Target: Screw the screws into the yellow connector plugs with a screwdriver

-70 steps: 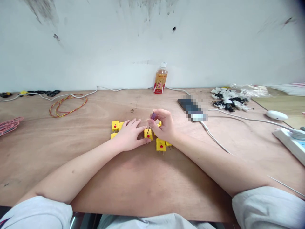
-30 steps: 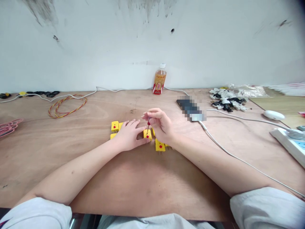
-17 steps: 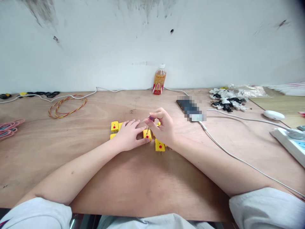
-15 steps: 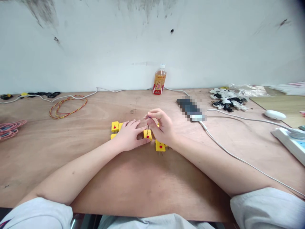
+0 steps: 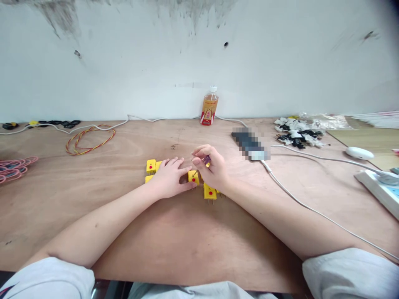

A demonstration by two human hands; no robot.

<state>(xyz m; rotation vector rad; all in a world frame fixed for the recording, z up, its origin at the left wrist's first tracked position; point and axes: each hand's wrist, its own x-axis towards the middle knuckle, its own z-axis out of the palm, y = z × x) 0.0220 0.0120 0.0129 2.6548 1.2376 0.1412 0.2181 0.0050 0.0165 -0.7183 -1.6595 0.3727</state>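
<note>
**Driver on plug, left hand acting as clamp**

Your left hand [image 5: 170,179] lies flat on the table [image 5: 187,241]. The fingers are stretched out and close together, with the index tip against the yellow plug [image 5: 193,177] at mid-bench. I read that as a hold-down: the plug is small and light and would likely skid or spin under a tool otherwise. The palm also covers part of the spare plugs [image 5: 151,166] on that side.

Your right hand [image 5: 215,174] pinches the screwdriver [image 5: 206,159] by its purple handle, thumb against fingertips, other fingers curled in. The thin shaft slants down and left toward the red dot on the plug's top. A fingertip grip suits a tool this small: twirl, not torque. I can't tell whether the tip is seated, it's too small to see.

A loose plug [image 5: 210,192] lies just beside your right wrist, pins toward you, apart from the one being worked. Both forearms rest on the table, which probably steadies the fine work.

The rest sits well apart:
- bottle [image 5: 209,106] at the wall
- phone [image 5: 249,143] on a white cable [image 5: 311,209]
- wire coil [image 5: 89,137] far left
- pile of black-and-white parts [image 5: 297,135] far right
- mouse [image 5: 359,153] and power strip [image 5: 378,187] at the right edge
</note>
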